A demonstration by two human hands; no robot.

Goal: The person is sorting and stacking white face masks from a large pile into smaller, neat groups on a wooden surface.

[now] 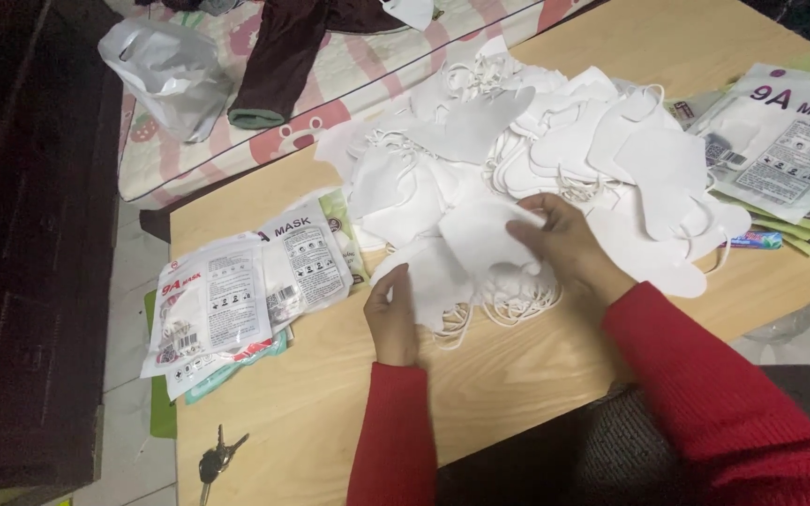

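A large heap of white face masks (555,150) with elastic ear loops covers the middle of a light wooden table (311,412). My right hand (562,245), in a red sleeve, grips a folded white mask (485,236) at the heap's near edge. The fingertips of my left hand (393,314) touch the lower left edge of the white masks (433,281) lying beside it. Both forearms come in from the bottom of the view.
Filled mask packets (236,295) lie stacked at the table's left. More packets (785,150) sit at the right edge. Keys (217,457) rest near the front left corner. Behind the table a patterned bed (349,70) holds a white plastic bag (169,73) and a dark garment (283,56).
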